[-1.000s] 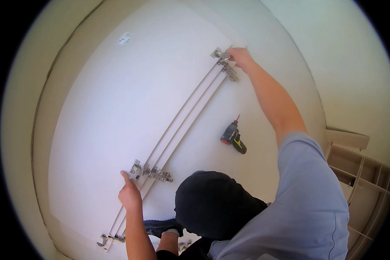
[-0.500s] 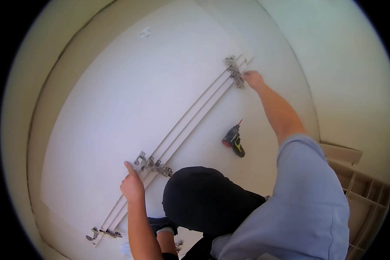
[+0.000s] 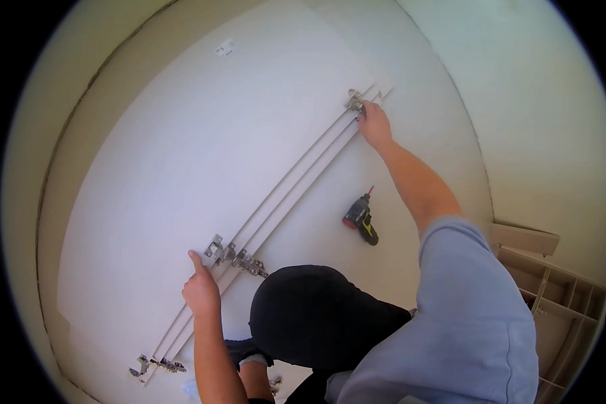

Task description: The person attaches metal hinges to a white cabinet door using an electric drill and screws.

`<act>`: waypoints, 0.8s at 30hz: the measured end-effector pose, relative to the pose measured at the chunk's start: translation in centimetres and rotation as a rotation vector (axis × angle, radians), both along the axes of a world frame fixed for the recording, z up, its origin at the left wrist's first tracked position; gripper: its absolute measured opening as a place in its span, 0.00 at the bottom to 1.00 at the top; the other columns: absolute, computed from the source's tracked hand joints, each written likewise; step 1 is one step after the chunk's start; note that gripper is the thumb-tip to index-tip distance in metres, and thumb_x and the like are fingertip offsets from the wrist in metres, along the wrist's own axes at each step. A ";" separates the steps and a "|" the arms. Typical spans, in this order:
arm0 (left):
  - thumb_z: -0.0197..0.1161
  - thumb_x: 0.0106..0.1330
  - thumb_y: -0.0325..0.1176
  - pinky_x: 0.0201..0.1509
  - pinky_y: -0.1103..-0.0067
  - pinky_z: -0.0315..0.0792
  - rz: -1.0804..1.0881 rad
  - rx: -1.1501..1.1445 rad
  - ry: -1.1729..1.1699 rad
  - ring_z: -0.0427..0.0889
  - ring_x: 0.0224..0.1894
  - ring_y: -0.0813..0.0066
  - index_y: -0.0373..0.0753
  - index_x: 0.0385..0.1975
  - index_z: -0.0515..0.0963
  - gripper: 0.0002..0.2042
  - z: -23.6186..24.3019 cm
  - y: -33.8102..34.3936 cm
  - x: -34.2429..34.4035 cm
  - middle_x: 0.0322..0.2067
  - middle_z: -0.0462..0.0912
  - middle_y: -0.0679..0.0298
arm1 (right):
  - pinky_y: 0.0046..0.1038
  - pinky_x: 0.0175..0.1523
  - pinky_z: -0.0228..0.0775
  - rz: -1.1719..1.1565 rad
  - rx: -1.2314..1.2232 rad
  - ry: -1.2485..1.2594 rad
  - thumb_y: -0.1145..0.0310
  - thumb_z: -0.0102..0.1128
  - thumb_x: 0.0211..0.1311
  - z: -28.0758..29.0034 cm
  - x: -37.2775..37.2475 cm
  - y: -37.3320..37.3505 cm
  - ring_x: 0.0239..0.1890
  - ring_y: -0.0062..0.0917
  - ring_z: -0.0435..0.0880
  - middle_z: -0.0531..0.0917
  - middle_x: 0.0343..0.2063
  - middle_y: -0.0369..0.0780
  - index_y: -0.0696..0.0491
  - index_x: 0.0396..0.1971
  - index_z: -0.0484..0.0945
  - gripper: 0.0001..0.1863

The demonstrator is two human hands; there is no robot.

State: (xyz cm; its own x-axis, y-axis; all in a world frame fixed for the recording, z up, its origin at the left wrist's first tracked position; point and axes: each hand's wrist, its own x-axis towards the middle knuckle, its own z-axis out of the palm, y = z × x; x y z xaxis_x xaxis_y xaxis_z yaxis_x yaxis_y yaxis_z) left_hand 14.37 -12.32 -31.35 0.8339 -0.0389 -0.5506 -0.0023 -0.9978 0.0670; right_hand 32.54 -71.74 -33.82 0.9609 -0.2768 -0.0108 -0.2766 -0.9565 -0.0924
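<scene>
My right hand [image 3: 376,124] is closed around a metal hinge at the far end of long white panel edges [image 3: 299,185]; its fingers partly cover the hinge. Another silver cup hinge [image 3: 353,99] sits just beyond those fingers. Nearer to me, my left hand [image 3: 202,288] rests over the panel edges, one finger stretched out on the white surface and the rest partly hidden. Right above it are a middle hinge [image 3: 215,250] and its neighbour [image 3: 250,263], opened outward. More hinges [image 3: 167,365] are fixed at the near left end.
A cordless driver [image 3: 360,219] with a red bit lies right of the panels. My bent knee [image 3: 316,313] in black cloth fills the lower middle. A compartmented wooden frame [image 3: 545,296] stands at the right by the wall. A small white label [image 3: 225,48] lies on the big panel.
My right hand has moved left from beside the far hinges and now covers one of them. My left hand keeps its place on the panel edges.
</scene>
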 end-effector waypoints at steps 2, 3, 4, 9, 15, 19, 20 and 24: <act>0.54 0.73 0.33 0.30 0.61 0.80 -0.022 0.010 0.000 0.86 0.24 0.53 0.36 0.75 0.60 0.30 0.3 0.1 0.1 0.22 0.85 0.52 | 0.44 0.59 0.76 -0.007 -0.075 0.030 0.70 0.61 0.64 0.3 0.8 0.6 0.54 0.45 0.82 0.83 0.50 0.48 0.52 0.57 0.77 0.20; 0.54 0.73 0.33 0.30 0.61 0.79 -0.032 0.015 0.000 0.86 0.23 0.53 0.36 0.75 0.60 0.30 0.3 0.2 0.2 0.22 0.85 0.52 | 0.44 0.58 0.77 -0.012 -0.101 0.049 0.71 0.60 0.64 0.6 1.4 0.7 0.53 0.44 0.83 0.84 0.50 0.47 0.52 0.56 0.78 0.19; 0.54 0.73 0.33 0.30 0.61 0.79 -0.026 0.017 -0.001 0.86 0.23 0.53 0.35 0.75 0.60 0.30 0.3 0.3 0.0 0.22 0.85 0.52 | 0.44 0.57 0.78 -0.013 -0.124 0.070 0.72 0.60 0.64 1.0 2.1 1.2 0.52 0.44 0.83 0.84 0.49 0.47 0.53 0.55 0.78 0.18; 0.54 0.73 0.32 0.30 0.61 0.80 -0.023 0.004 0.006 0.86 0.23 0.54 0.34 0.75 0.59 0.31 0.2 0.2 0.1 0.22 0.85 0.52 | 0.42 0.55 0.80 0.038 -0.261 0.280 0.71 0.57 0.65 2.0 4.0 0.7 0.50 0.43 0.85 0.85 0.48 0.47 0.55 0.52 0.79 0.15; 0.54 0.72 0.31 0.29 0.61 0.79 -0.044 -0.004 -0.005 0.86 0.24 0.54 0.31 0.75 0.58 0.31 -0.2 0.3 -0.1 0.23 0.85 0.52 | 0.39 0.54 0.81 0.060 -0.355 0.391 0.71 0.53 0.68 0.9 4.6 0.9 0.51 0.41 0.86 0.84 0.49 0.49 0.59 0.51 0.78 0.15; 0.54 0.72 0.30 0.29 0.60 0.79 -0.039 -0.014 -0.004 0.86 0.24 0.53 0.30 0.74 0.57 0.31 -0.2 0.2 -0.1 0.23 0.85 0.52 | 0.39 0.55 0.82 0.115 -0.433 0.391 0.71 0.54 0.68 0.0 4.7 0.7 0.51 0.40 0.86 0.85 0.49 0.49 0.60 0.51 0.77 0.15; 0.53 0.72 0.31 0.29 0.60 0.79 -0.034 -0.010 0.003 0.86 0.24 0.53 0.30 0.74 0.57 0.31 -0.1 0.1 0.0 0.23 0.85 0.52 | 0.39 0.55 0.82 0.118 -0.416 0.388 0.71 0.54 0.68 0.0 4.7 0.6 0.51 0.40 0.86 0.85 0.49 0.49 0.60 0.51 0.77 0.15; 0.53 0.74 0.31 0.28 0.60 0.78 -0.034 -0.033 -0.037 0.86 0.24 0.53 0.29 0.74 0.56 0.30 -0.5 0.1 -0.4 0.22 0.85 0.51 | 0.40 0.55 0.82 0.178 -0.329 0.444 0.71 0.55 0.66 0.7 5.0 -0.5 0.51 0.42 0.86 0.85 0.49 0.49 0.60 0.50 0.77 0.15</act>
